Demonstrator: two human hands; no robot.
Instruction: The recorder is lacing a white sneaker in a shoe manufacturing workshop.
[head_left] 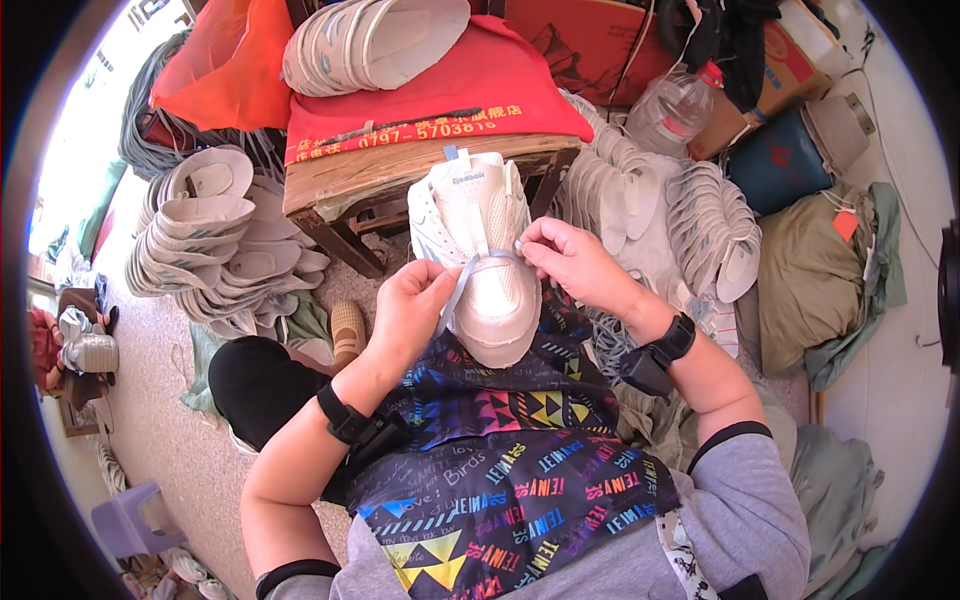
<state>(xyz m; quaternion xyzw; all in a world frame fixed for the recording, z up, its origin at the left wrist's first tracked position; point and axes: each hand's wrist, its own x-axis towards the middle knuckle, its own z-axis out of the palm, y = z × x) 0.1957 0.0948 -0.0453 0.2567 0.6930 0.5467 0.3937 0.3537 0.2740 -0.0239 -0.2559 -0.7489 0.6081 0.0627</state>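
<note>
A white shoe upper (480,230) with mesh panels rests toe toward me over my lap, its tongue end near the wooden table. A flat grey shoelace (456,303) crosses the lowest part of its lacing opening. My left hand (412,303) pinches this lace on the left side, with the strip running down past the fingertips. On the other side, my right hand (575,262) pinches the other part of the lace between thumb and fingertips, close to the upper's edge.
A wooden table (340,180) under a red cloth (530,90) stands ahead, bearing stacked uppers (375,45). More stacked uppers lie left (200,230) and right (710,225). A plastic bottle (675,110), blue container (775,160) and khaki cloth bundle (810,280) stand right. A purple stool (137,520) is lower left.
</note>
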